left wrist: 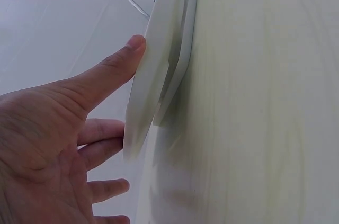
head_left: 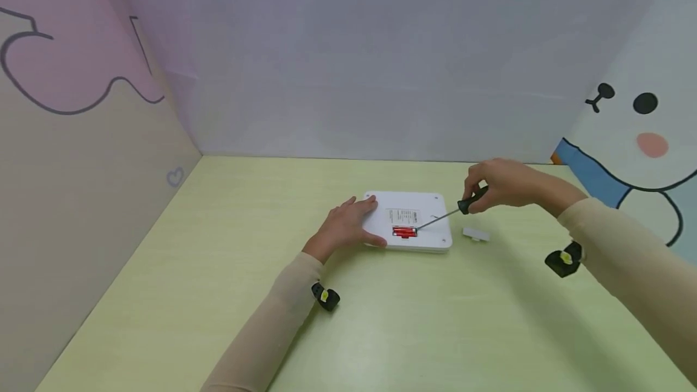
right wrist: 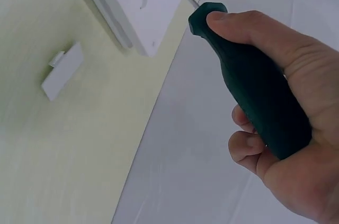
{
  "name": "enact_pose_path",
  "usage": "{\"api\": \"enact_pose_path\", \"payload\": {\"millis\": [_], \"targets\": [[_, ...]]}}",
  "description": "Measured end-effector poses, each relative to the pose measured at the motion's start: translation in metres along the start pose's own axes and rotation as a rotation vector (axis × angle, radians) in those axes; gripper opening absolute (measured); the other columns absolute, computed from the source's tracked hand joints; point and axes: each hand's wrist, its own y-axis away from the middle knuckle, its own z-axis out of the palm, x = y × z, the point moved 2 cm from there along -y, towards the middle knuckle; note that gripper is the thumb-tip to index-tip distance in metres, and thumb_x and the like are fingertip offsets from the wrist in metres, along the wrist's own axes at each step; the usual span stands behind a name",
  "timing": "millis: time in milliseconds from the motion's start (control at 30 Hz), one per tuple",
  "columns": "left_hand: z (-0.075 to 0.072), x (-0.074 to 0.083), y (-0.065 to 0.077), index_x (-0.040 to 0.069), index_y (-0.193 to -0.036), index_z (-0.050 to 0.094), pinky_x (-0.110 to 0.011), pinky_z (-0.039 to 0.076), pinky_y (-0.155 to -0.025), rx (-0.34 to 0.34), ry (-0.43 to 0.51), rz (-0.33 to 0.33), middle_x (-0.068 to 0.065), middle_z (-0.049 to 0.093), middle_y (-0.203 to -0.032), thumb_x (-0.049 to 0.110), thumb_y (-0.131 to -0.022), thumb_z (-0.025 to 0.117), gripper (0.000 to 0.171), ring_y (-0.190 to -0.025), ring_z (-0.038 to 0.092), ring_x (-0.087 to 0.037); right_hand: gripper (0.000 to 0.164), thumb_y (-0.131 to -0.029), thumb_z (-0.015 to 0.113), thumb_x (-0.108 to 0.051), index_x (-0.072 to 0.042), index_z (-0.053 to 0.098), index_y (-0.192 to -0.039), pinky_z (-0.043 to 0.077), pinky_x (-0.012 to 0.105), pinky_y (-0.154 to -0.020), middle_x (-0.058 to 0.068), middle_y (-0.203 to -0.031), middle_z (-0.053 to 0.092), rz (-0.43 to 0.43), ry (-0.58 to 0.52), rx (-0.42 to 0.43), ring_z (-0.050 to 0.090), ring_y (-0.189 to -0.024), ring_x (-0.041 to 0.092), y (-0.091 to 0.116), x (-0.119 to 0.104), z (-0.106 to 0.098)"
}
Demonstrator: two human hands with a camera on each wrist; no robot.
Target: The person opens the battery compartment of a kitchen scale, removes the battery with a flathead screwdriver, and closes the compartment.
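Resting against the 9 o'clock end of a flat white device (head_left: 426, 207), the left hand (head_left: 344, 227) lies spread, fingers nearly straight, forearm toward 7 o'clock. The device lies on a pale green tabletop (head_left: 414, 319), red batteries (head_left: 404, 232) showing at 6 o'clock from its centre. From their right end, a screwdriver (head_left: 464, 205) slants toward 2 o'clock. A small white piece (head_left: 476, 234) sits near the device at 3 o'clock. The right hand (head_left: 500, 181), raised, grasps the screwdriver's dark green handle, forearm toward 4 o'clock.
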Motion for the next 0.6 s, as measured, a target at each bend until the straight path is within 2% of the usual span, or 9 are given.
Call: {"api": "enact_pose_path", "payload": {"millis": [200, 367, 600], "targets": [[-0.001, 0.000, 0.001, 0.019, -0.153, 0.035, -0.057, 0.020, -0.118, 0.000, 0.004, -0.004, 0.005, 0.030, -0.160, 0.053, -0.071, 0.082, 0.100, -0.151, 0.018, -0.030, 0.009, -0.082, 0.079, -0.023, -0.022, 0.077, -0.091, 0.046, 0.028, -0.065, -0.004, -0.089, 0.062, 0.017, -0.139, 0.046, 0.053, -0.076, 0.013, 0.011, 0.018, 0.013], [0.000, 0.000, 0.000, 0.020, -0.153, 0.035, -0.057, 0.020, -0.118, -0.009, 0.010, -0.004, 0.006, 0.030, -0.160, 0.054, -0.071, 0.082, 0.101, -0.151, 0.018, -0.029, 0.011, -0.082, 0.079, -0.026, -0.023, 0.076, -0.092, 0.047, 0.025, -0.068, -0.005, -0.093, 0.063, 0.038, -0.237, 0.095, 0.054, -0.081, 0.010, 0.020, 0.035, 0.030], [-0.001, -0.003, 0.000, 0.019, -0.152, 0.037, -0.056, 0.020, -0.118, -0.007, 0.019, -0.007, 0.006, 0.031, -0.160, 0.052, -0.070, 0.083, 0.100, -0.151, 0.017, -0.030, 0.006, -0.084, 0.078, -0.021, -0.021, 0.075, -0.089, 0.046, 0.024, -0.070, -0.003, -0.095, 0.066, -0.003, -0.369, 0.204, 0.056, -0.084, 0.009, 0.029, 0.049, 0.058]]}}
